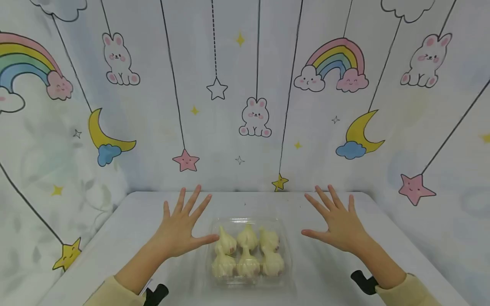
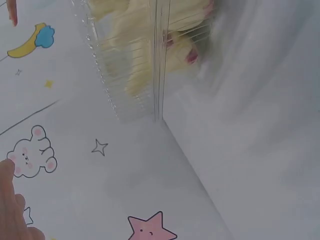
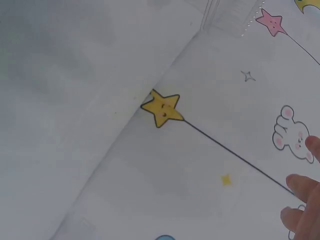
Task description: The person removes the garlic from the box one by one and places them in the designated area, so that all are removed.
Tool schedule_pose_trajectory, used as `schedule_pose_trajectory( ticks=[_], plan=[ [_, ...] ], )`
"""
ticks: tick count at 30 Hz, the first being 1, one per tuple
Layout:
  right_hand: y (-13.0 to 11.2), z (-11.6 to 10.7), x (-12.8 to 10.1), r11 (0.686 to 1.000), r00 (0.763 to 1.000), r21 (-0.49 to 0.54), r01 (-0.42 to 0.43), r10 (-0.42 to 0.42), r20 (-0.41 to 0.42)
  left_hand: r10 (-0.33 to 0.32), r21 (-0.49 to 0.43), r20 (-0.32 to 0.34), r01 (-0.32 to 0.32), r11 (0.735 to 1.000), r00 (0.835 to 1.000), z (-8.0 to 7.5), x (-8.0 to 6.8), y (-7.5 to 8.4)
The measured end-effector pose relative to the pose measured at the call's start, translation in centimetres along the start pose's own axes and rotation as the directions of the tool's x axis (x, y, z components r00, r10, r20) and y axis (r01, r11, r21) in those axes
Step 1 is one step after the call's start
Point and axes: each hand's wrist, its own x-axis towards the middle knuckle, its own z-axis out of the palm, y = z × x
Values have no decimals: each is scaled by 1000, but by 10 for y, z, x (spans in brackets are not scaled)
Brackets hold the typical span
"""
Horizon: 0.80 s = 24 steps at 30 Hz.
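Note:
A clear plastic clamshell box [image 1: 287, 250] sits on the white table, its lid seemingly down. Inside lie several pale garlic bulbs [image 1: 249, 267] in two rows; purplish patches mark some garlic [image 2: 180, 52] in the left wrist view. To the left of the box, my left hand [image 1: 181, 231] is held with fingers spread and straight. Its thumb tip overlaps the box's left side in the head view; whether they touch I cannot tell. My right hand [image 1: 340, 227], fingers likewise spread, is apart from the box on the right, holding nothing. Fingertips [image 3: 300, 187] show at the right wrist view's edge.
The white table [image 1: 145, 212] reaches back to a cloth backdrop [image 1: 229, 178] printed with rabbits, stars, moons and rainbows. Black straps [image 1: 156, 294] are on both wrists, by the pale yellow sleeves [image 1: 118, 293].

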Motion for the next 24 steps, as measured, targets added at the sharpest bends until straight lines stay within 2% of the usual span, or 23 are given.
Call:
schedule_pose_trajectory(
  ticks=[6, 12, 18, 24],
  plan=[
    [0, 3, -2, 1000, 1000, 12, -13, 13, -14, 2, -14, -14, -2, 1000, 1000, 3, -5, -6],
    [-2, 8, -5, 998, 1000, 64, -9, 10, -9, -12, -90, -4, 11, 996, 1000, 11, -15, -9],
    [-8, 15, -7, 988, 999, 153, 25, -20, -29, -33, -187, 22, 36, 982, 999, 20, -27, -10],
    [-10, 16, -8, 986, 1000, 166, 8, -5, -18, -76, -262, 58, 89, 961, 995, 27, -34, -11]
  ],
)
